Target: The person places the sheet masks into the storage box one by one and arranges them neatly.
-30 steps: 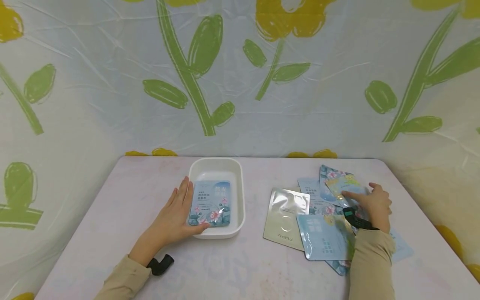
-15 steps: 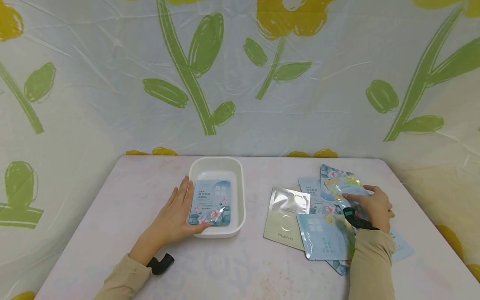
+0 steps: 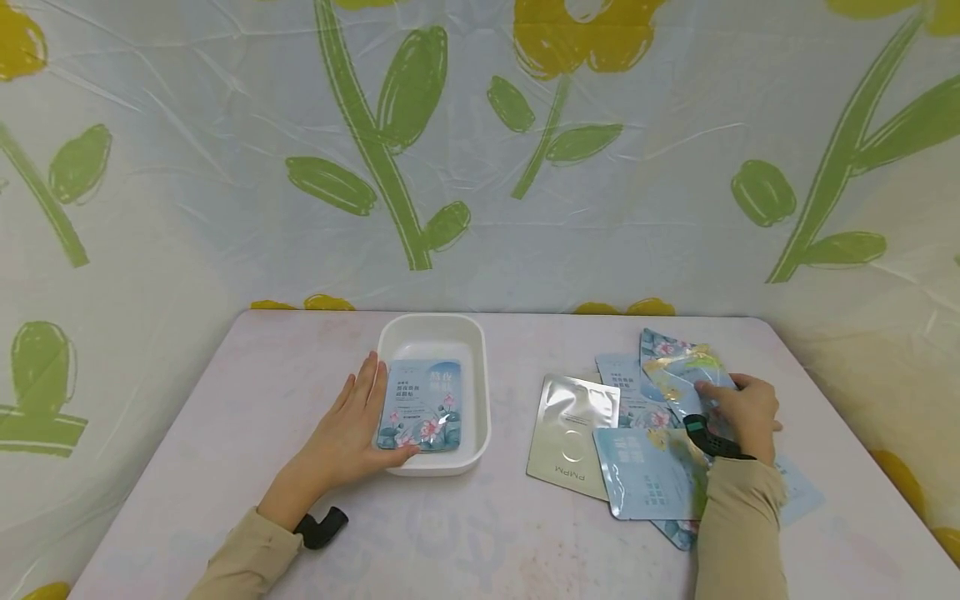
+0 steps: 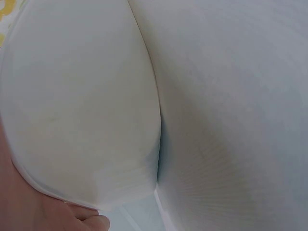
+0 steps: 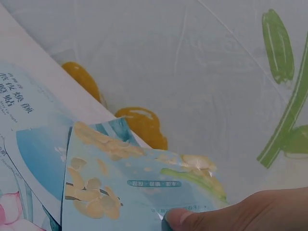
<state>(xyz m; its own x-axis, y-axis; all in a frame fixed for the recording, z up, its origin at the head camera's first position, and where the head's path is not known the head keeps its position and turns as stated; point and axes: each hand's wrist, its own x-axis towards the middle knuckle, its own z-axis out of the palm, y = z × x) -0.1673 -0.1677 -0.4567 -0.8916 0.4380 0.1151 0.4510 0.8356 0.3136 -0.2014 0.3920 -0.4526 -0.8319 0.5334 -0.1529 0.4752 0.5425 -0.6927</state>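
Observation:
My left hand [image 3: 333, 446] rests with straight fingers along the left side of a white plastic tray [image 3: 483, 400], thumb at its near left corner. Inside the tray lies a blue lotus-print sachet [image 3: 422, 406]. In the left wrist view, part of the hand [image 4: 43, 209] touches the tray's rim. My right hand [image 3: 750, 412] pinches a light blue sachet with yellow flowers [image 3: 686, 377] by its right part, over the pile. The thumb lies on the printed face of that sachet [image 5: 144, 163] in the right wrist view; the other fingertips are hidden.
Left in the pile lies a silver-beige sachet [image 3: 566, 450]. A larger light blue sachet [image 3: 648, 475] overlaps it. Several lotus-print sachets [image 3: 626, 383] lie around and beneath. A flower-print sheet [image 3: 600, 233] stands behind the table [image 3: 315, 342].
My right thumb and fingers have drawn in on the flower-print sachet, which has shifted slightly and bent upward. The hand moved a little left. My left hand and the tray stay put.

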